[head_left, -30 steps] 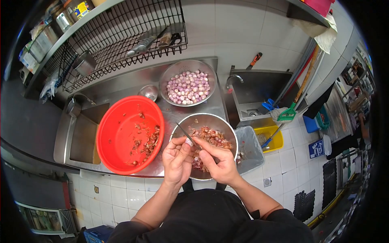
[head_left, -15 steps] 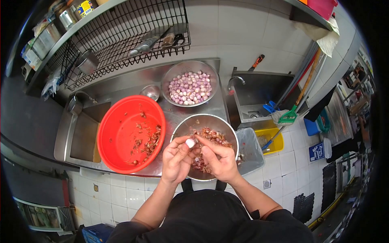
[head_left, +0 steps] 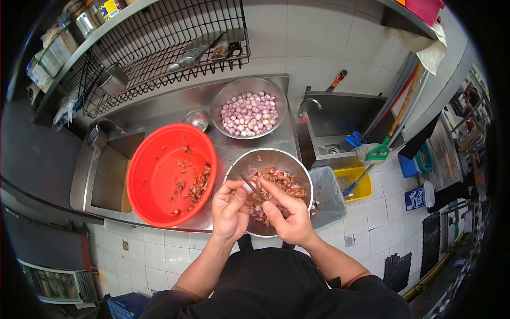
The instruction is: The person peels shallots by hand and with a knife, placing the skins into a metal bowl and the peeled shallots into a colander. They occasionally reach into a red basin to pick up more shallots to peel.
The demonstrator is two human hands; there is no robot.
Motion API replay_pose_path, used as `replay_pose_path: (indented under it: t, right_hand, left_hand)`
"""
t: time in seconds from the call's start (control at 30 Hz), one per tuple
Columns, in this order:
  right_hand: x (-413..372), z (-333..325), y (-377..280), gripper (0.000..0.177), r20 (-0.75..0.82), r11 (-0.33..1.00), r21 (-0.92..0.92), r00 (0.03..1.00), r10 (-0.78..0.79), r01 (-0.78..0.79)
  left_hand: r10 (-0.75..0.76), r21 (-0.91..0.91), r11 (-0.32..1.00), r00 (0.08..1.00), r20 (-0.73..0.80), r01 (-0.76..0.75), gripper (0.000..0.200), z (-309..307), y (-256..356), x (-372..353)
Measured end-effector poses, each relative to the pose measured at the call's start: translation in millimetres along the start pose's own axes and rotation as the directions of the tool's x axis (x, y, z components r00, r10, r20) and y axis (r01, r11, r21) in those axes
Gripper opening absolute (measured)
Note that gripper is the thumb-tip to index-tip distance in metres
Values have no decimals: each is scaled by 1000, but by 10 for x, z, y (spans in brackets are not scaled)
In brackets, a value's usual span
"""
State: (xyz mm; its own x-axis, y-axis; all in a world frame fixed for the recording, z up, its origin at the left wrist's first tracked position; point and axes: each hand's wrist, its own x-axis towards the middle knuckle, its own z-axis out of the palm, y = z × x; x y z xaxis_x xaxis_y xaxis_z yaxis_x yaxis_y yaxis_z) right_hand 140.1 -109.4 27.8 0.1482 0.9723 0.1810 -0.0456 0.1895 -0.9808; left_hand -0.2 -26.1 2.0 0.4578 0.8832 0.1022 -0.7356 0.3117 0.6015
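Note:
Closed around a small pale shallot (head_left: 247,187), my left hand (head_left: 228,212) is over the left side of a steel bowl (head_left: 295,164). My right hand (head_left: 292,219) grips a small knife (head_left: 241,174), its thin blade slanting up and left beside the shallot. The handle is mostly hidden in my fingers. Reddish skins and scraps (head_left: 281,178) lie in the bowl below. To the left, a red basin (head_left: 151,170) holds several unpeeled shallots (head_left: 199,189) and loose bits. Behind the bowl, a metal colander (head_left: 217,101) is filled with peeled purple-white shallots (head_left: 249,114).
A small metal bowl (head_left: 197,119) stands between basin and colander. Sinks lie left (head_left: 111,181) and right (head_left: 337,133). A grey bag-lined bin (head_left: 329,199) and yellow bucket (head_left: 362,186) are right of the bowl. A wire rack (head_left: 159,69) hangs above.
The knife blade now shows clearly, tilted up and left across the shallot; before, it was hardly visible. My right hand has turned slightly, and the shallot is more covered by fingers and blade.

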Motion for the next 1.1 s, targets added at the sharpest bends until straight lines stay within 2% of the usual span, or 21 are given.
replay_pose_path:
  t: [0.13,0.23,0.3,0.37,0.43,0.57,0.67,0.83,0.9,0.97,1.03,1.1]
  right_hand:
    - [1,30,-11,46,-22,997,-33,997,-69,69]
    - [13,16,-32,46,-4,982,-130,991,-137,136]
    - [23,12,-63,44,-10,972,-162,984,-177,173]
    - [34,22,-49,42,-13,959,-193,976,-216,210]
    - [54,34,12,37,-2,905,-248,934,-357,345]
    - [88,48,0,34,-51,919,-225,938,-342,323]
    - [126,-44,0,33,-143,944,-248,956,-256,215]
    - [87,-45,-117,37,-25,940,-246,968,-249,235]
    - [47,16,-149,40,-18,975,-166,988,-155,150]
    - [56,17,-126,41,-10,969,-181,985,-172,167]
    - [84,0,-123,39,22,917,-266,952,-304,299]
    - [98,-18,-110,38,38,907,-277,947,-319,317]
  left_hand:
    - [-35,-20,999,999,25,36,7,81,6,-8]
    - [4,19,1000,1000,-9,-4,9,143,-5,-23]
    - [112,134,986,993,-49,-104,12,187,-11,-28]
    - [125,134,984,991,-40,-119,13,178,-14,-34]
    - [138,131,982,990,-30,-133,14,155,-24,-28]
    - [120,148,982,993,-5,-118,11,112,-9,-35]
    - [88,169,982,996,-4,-86,11,142,57,-34]
    - [81,143,986,997,-3,-79,13,102,76,-9]
    - [98,136,986,995,-1,-96,17,100,73,-1]
    - [121,175,977,993,1,-119,18,175,97,-5]
    - [143,214,967,990,5,-141,20,194,117,-6]
    - [181,320,927,981,68,-193,22,150,144,-8]
